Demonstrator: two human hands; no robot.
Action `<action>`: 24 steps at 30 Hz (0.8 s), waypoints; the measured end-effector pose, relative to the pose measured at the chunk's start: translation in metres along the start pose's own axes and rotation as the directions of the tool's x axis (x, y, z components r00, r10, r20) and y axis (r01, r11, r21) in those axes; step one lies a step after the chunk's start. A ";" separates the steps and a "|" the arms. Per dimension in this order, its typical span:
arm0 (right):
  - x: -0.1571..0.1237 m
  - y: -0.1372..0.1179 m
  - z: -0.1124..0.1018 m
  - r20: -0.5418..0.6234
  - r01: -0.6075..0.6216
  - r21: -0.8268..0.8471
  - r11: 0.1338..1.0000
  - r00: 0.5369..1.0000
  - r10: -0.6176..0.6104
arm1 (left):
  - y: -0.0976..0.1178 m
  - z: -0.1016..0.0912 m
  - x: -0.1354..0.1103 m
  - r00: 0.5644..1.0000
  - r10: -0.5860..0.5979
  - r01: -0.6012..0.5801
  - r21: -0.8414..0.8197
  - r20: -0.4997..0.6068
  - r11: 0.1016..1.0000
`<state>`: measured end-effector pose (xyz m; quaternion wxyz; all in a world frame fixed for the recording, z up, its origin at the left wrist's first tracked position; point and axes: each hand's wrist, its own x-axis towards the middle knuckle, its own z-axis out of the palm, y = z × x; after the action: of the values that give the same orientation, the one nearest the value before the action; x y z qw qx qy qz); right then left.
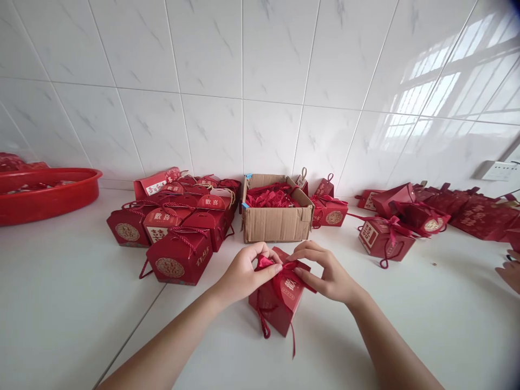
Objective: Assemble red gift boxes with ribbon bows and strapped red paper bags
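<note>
A red gift box [270, 306] with gold characters stands on the white counter right in front of me. Across its top lies a red satin ribbon [280, 281], gathered into a bow, with one tail hanging down the front. My left hand [247, 273] pinches the ribbon's left loop between thumb and fingers. On the other side, my right hand [325, 271] grips the ribbon's right part, its thumb and fingers close together at the knot. A twisted red cord [265, 325] dangles from the box's lower left side.
Behind the box stands an open cardboard carton [276, 226] of red ribbons. Several red gift boxes [179, 257] crowd the left, and ribboned boxes [385, 238] sit right. A red basin [49, 200] is far left. Another person's hand [509, 271] shows at the right edge.
</note>
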<state>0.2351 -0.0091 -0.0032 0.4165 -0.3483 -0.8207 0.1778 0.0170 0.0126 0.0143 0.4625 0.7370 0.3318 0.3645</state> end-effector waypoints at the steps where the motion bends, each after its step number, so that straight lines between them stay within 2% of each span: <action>1: 0.000 0.001 0.001 -0.016 -0.001 0.006 1.000 1.000 0.002 | 0.000 0.001 0.000 1.000 -0.003 0.003 -0.018 -0.001 1.000; 9: 0.002 0.001 0.016 -0.148 0.008 0.024 1.000 0.989 -0.004 | -0.005 0.007 0.000 0.997 0.003 -0.001 0.027 -0.076 1.000; 24: 0.001 0.006 0.017 -0.233 -0.028 0.062 0.998 0.972 0.042 | -0.006 0.008 0.001 0.990 0.098 -0.090 0.084 -0.099 0.992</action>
<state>0.2236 -0.0042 -0.0166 0.5172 -0.3690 -0.7541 0.1666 0.0231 0.0120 0.0065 0.3974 0.7500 0.3341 0.4099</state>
